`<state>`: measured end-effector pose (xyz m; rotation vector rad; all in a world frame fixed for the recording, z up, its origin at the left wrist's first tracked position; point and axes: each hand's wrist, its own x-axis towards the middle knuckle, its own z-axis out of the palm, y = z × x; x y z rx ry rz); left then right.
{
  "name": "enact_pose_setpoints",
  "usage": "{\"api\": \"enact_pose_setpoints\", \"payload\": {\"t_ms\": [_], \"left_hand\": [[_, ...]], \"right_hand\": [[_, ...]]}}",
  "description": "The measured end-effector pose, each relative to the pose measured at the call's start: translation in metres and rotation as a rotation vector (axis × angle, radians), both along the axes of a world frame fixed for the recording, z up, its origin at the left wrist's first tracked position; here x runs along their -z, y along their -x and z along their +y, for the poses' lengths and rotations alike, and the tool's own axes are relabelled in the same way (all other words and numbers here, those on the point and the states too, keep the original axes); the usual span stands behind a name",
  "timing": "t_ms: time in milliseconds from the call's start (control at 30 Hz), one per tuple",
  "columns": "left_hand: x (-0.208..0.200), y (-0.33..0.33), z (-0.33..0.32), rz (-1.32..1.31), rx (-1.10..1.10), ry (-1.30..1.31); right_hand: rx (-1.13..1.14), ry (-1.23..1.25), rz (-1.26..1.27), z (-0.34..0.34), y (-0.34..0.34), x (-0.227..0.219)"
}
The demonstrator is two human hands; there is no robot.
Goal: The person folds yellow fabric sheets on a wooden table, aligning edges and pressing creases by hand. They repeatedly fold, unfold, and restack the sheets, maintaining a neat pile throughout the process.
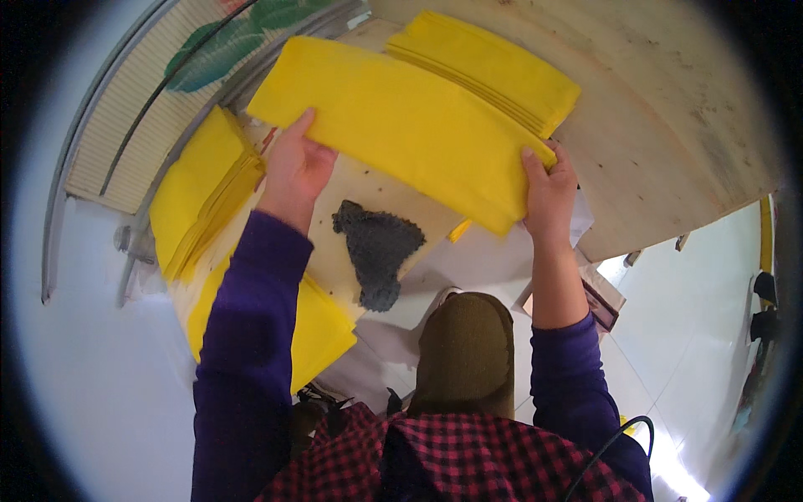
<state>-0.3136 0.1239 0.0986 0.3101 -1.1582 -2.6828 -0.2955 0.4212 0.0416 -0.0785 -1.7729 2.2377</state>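
A long, flat, folded yellow cloth (393,125) is stretched out between my two hands. Its left part is gripped at the near edge by my left hand (299,167), thumb on top. At its right end my right hand (550,192) pinches the corner, fingers partly hidden underneath. Just beyond it lies a stack of folded yellow cloths (493,67), partly covered by the held one. A second yellow stack (196,188) is left of my left hand. Under my left forearm, more yellow cloth (318,330) shows. A dark grey ragged-edged cloth (381,251) lies between my arms.
Everything rests on a pale wooden tabletop (669,142) with dark spots. Behind the left stack stands a ribbed panel (134,125) with grey tubes and a green leaf picture. My knee (464,351) is below the near edge. A small box-like object (598,301) is beside my right forearm.
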Motion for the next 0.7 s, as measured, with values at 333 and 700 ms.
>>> {"api": "enact_pose_setpoints", "payload": {"t_ms": [333, 700], "left_hand": [[0.088, 0.11, 0.002, -0.317, 0.105, 0.049], [0.101, 0.125, -0.015, -0.274, 0.069, 0.172]], "right_hand": [[0.176, -0.527, -0.042, 0.006, 0.077, 0.06], [0.121, -0.307, -0.102, 0.001, 0.069, 0.067]]}}
